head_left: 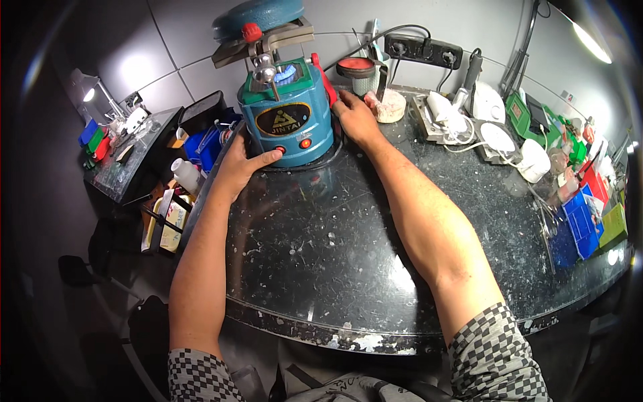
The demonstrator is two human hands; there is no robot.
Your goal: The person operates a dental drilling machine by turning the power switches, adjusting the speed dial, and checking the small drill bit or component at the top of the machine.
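Observation:
A dental vacuum forming machine [321, 137] with a blue body stands at the far left of the black worktop. On its green top plate [295, 86] sits a bright blue dental model [285, 74]. A metal frame and a round blue heater head [258, 19] are above it. My left hand [239, 164] is closed around the machine's left side, its thumb on a red button [280, 151]. A second red button [306, 143] is lit. My right hand [356, 119] is open against the right side, beneath a red lever [323, 77]; some fingertips are hidden.
Behind my right hand are a pinkish plaster block [388, 107] and a round red-topped holder [356, 67]. A black power strip [423, 51] hangs on the wall. White corded devices [499, 139] and coloured boxes [581, 221] crowd the right. A second bench [134, 164] stands left.

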